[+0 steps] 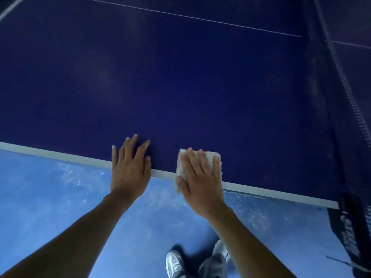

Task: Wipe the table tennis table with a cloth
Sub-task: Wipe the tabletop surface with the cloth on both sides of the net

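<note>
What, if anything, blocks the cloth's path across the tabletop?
Nothing visible. The right hand presses the cloth at the near edge of the table; the left hand rests to its left, and the net stands far right.

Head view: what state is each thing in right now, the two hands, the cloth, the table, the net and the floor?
Left hand: open, fingers spread, flat on the table's near edge, holding nothing.
Right hand: fingers straight, pressing the cloth down.
Cloth: bunched into a pad, lying over the white edge line, part past the edge.
Table: faint dusty smears.
Net: up, stretched across at the right.
Floor: whitish scuffs.
</note>
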